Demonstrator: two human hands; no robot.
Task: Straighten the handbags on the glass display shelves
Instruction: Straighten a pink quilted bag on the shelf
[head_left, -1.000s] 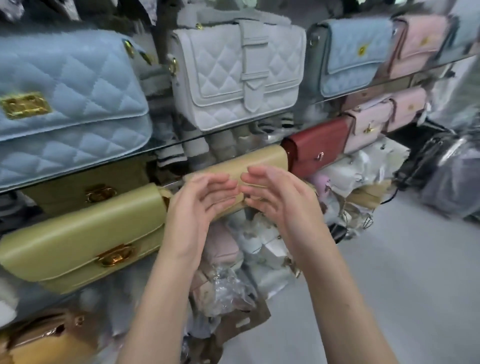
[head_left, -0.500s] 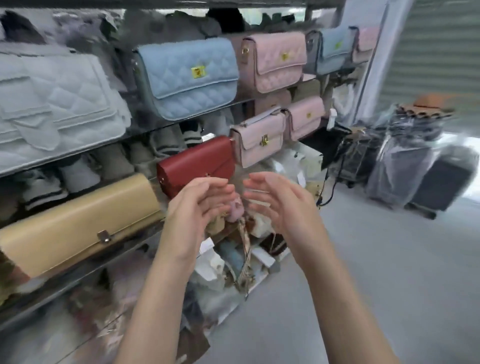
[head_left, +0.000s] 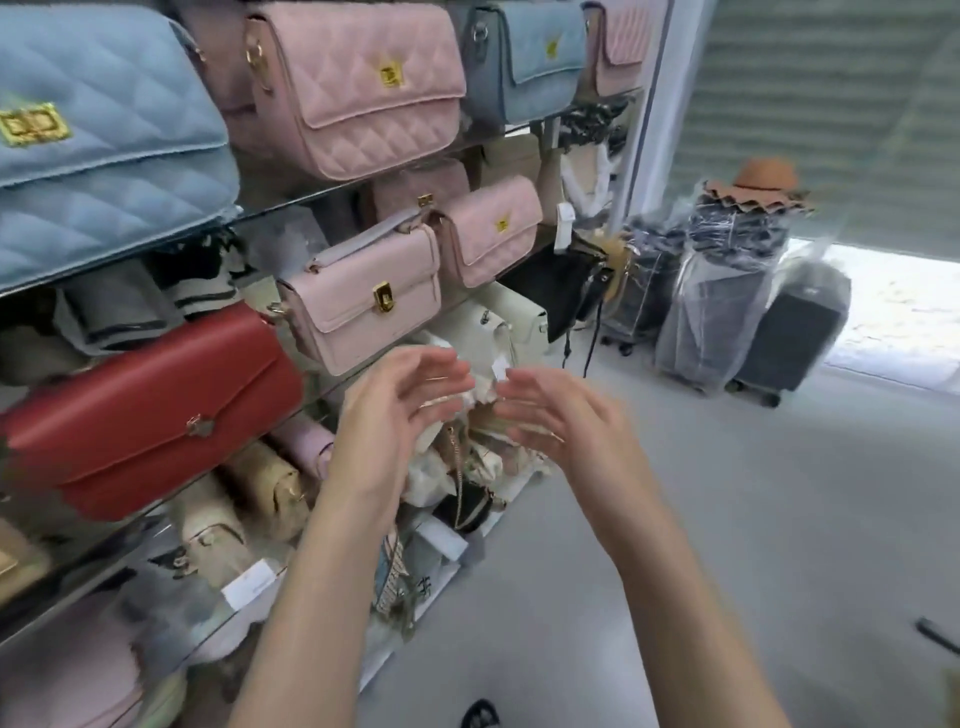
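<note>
Handbags stand in rows on glass shelves (head_left: 291, 200) at my left. On the upper shelf are a quilted blue bag (head_left: 104, 145) and a quilted pink bag (head_left: 363, 88). Below them sit a red flap bag (head_left: 150, 410), a smooth pink bag with a gold clasp (head_left: 363, 301) and a smaller quilted pink bag (head_left: 488, 234). My left hand (head_left: 395, 415) and my right hand (head_left: 561, 421) hover side by side in front of the lower shelf, just right of the red bag and below the smooth pink bag. Both are open, fingers spread, touching no bag.
Wrapped bags and packaging (head_left: 467, 467) are piled on the floor under the shelves. Farther right stand plastic-covered suitcases (head_left: 717, 312), a dark case (head_left: 800, 332) and a stack of hats (head_left: 753, 192) before a rolled shutter. Grey floor (head_left: 727, 519) stretches to my right.
My view has swung right along the shelves, from the yellow and beige bags to the red and pink ones. Both hands left the beige bag and stay open in the air.
</note>
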